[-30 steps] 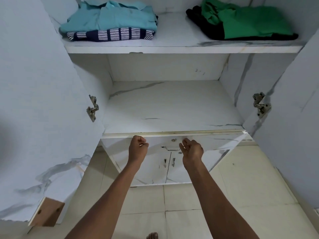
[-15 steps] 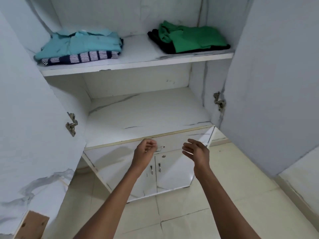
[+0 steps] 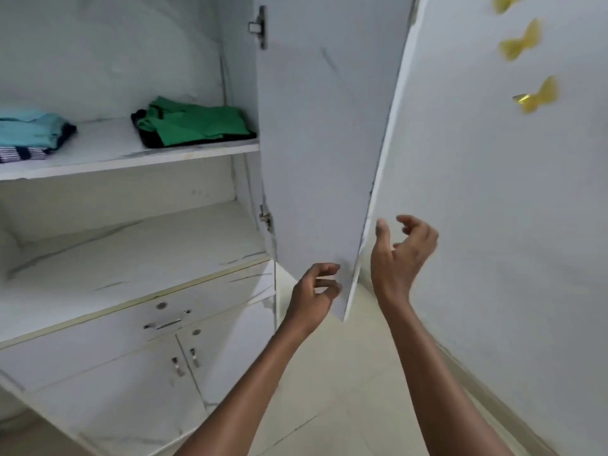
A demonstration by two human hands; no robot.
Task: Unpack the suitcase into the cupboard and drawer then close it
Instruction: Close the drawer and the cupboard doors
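The white cupboard stands open, its right door (image 3: pixel 322 153) swung out towards me. My left hand (image 3: pixel 312 296) hovers on the inner side of the door's lower corner, fingers loosely curled and holding nothing. My right hand (image 3: pixel 399 255) is raised on the outer side of the door edge, fingers spread and bent, apart from it. On the upper shelf (image 3: pixel 131 156) lie a green and black folded pile (image 3: pixel 194 125) and a teal and striped pile (image 3: pixel 29 134). The drawer (image 3: pixel 164 319) under the bare lower shelf (image 3: pixel 131 261) is pushed in. The suitcase is out of view.
Two small lower doors (image 3: pixel 148 386) with metal handles sit shut below the drawer. A white wall (image 3: pixel 493 225) with yellow butterfly stickers (image 3: pixel 536 95) stands close on the right. Pale floor tiles (image 3: pixel 345 406) lie beneath my arms.
Both hands left the drawer front and moved right to the right door's lower edge. My view swung right, so the left door is no longer seen.
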